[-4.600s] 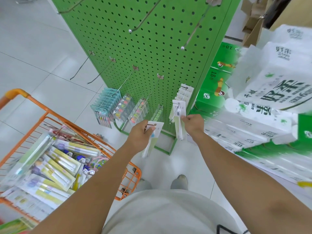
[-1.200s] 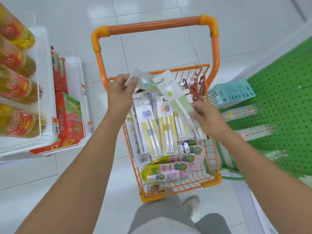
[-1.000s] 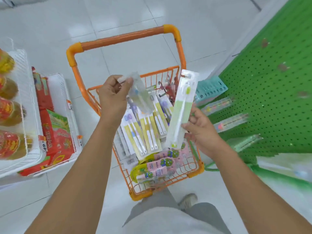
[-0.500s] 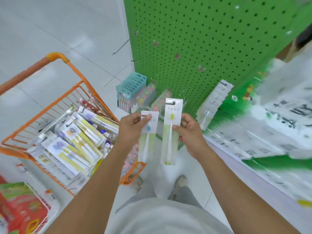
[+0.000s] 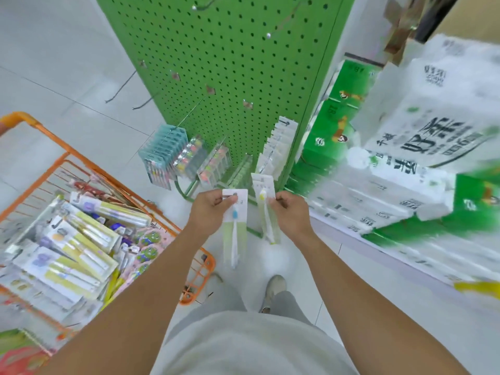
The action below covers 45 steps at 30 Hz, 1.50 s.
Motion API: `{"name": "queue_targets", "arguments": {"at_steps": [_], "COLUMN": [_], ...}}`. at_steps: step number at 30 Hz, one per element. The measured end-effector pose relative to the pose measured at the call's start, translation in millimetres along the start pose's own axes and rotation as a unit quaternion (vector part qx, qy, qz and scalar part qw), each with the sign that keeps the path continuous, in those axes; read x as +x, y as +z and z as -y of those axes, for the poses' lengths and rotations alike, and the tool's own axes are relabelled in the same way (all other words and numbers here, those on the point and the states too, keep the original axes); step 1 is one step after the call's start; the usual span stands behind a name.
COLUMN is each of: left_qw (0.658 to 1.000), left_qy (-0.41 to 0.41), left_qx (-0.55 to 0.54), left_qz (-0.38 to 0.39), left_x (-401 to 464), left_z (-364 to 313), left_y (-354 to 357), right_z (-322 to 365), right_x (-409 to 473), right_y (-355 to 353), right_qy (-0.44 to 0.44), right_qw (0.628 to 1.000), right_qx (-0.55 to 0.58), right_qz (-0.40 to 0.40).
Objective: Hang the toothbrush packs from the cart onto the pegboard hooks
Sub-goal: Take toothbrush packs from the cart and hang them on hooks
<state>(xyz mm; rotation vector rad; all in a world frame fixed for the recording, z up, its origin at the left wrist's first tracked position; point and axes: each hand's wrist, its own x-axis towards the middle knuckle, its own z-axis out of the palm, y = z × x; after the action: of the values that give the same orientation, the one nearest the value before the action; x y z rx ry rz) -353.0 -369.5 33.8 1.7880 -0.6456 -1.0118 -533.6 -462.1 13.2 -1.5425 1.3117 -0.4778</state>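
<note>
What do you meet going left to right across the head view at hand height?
Orange cart of toothbrush packs → left hand → blue-brush pack in its grip → yellow-brush pack → right hand gripping it → stacked tissue packs.

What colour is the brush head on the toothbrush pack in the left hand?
Blue, on the toothbrush pack held by the left hand; head view.

We count two toothbrush packs, one (image 5: 234,212) in our left fingers (image 5: 226,201) and one (image 5: 264,196) in our right fingers (image 5: 274,199), five filled hook rows (image 5: 189,155) beyond them, and one cart (image 5: 40,136).
</note>
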Motion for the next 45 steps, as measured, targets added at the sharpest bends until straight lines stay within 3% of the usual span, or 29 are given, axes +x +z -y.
{"name": "queue_targets", "arguments": {"at_steps": [8,16,26,29,33,36,45], "left_qw": [0.993,0.999,0.996,0.996,0.997,0.996,0.99], "left_qy": [0.046,0.031,0.008,0.01,0.017,0.007,-0.028], "left_qx": [0.11,0.03,0.046,0.04,0.023,0.004,0.041], "left_qz": [0.017,0.013,0.072,0.078,0.078,0.087,0.135], "left_x": [10,25,45,49,50,53,64], "left_z": [-12,-17,-23,-25,-30,-29,-23], "left_y": [6,-6,6,14,25,31,32], "right_z": [-3,-8,9,26,40,32,18], "right_x": [35,59,62,37,24,33,59], "right_y": [13,19,10,-2,-8,-7,7], "right_qy": [0.03,0.065,0.123,0.07,-0.02,-0.057,-0.06], "right_qw": [0.999,0.997,0.988,0.991,0.998,0.997,0.997], "right_qx": [-0.029,-0.027,-0.038,0.041,0.038,0.042,-0.03], "right_qz": [0.01,-0.022,-0.087,-0.109,0.055,0.033,-0.036]}}
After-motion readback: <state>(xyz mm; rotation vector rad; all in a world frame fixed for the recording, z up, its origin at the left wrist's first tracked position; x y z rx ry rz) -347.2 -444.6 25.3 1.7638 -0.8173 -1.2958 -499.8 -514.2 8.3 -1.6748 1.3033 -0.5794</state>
